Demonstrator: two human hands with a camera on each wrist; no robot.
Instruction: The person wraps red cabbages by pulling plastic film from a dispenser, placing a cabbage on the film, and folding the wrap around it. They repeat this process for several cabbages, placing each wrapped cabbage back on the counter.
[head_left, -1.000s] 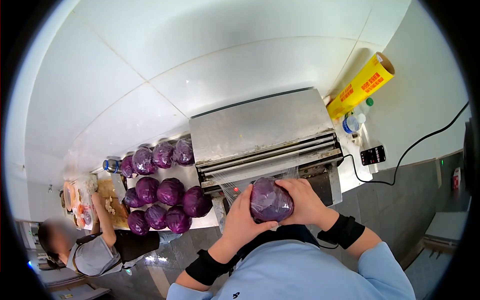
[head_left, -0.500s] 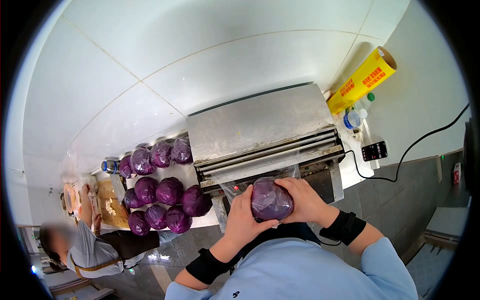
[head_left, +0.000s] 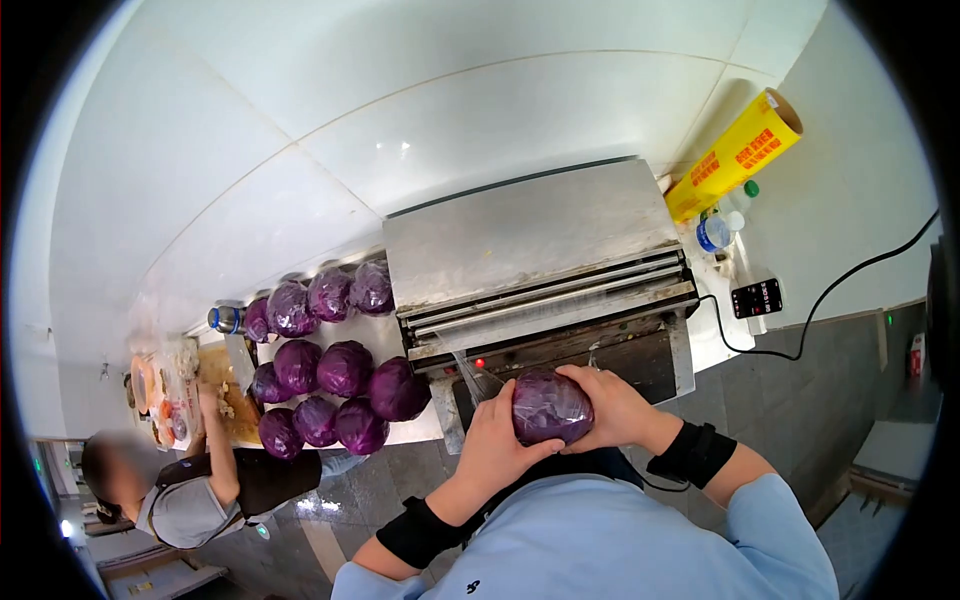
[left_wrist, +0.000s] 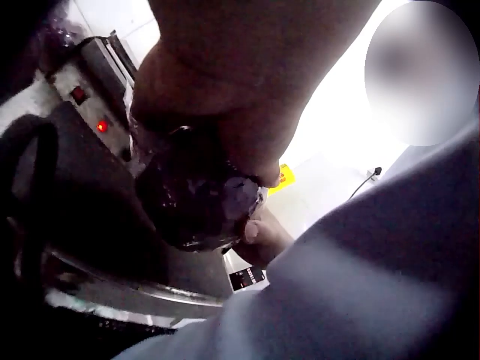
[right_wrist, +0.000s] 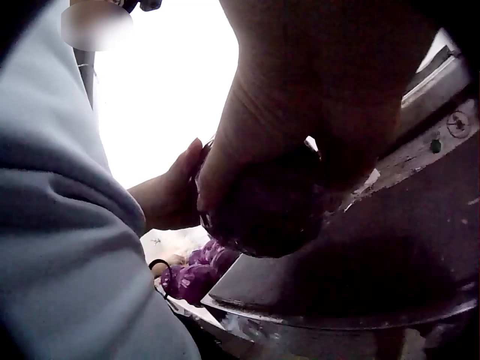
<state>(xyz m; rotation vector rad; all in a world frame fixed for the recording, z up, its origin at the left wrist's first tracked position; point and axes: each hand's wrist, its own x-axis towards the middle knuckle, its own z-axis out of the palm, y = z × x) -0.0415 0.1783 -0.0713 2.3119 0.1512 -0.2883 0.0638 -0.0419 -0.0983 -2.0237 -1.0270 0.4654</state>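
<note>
A purple cabbage [head_left: 552, 407] in clear film is gripped between both hands at the front edge of the wrapping machine [head_left: 540, 240]. My left hand [head_left: 492, 440] curls round its left side, and my right hand [head_left: 612, 408] holds its right side. Between the left fingers and the machine stretches a strand of clear film [head_left: 470, 372]. The left wrist view shows the dark cabbage [left_wrist: 199, 191] under the hand, over the black plate. In the right wrist view the cabbage [right_wrist: 262, 206] sits beneath the right hand, the left thumb beside it.
Several purple cabbages [head_left: 345, 368] stand in rows left of the machine. A yellow roll [head_left: 735, 155], bottles [head_left: 714, 233], a phone [head_left: 757, 298] and a black cable [head_left: 822, 300] are at the right. Another person [head_left: 195, 500] works at a cutting board [head_left: 228, 405] on the far left.
The hands and cabbage have moved slightly down, away from the rollers, and the cabbage has turned. The wide film behind it has narrowed to a strand at the left. The other person's arms have moved.
</note>
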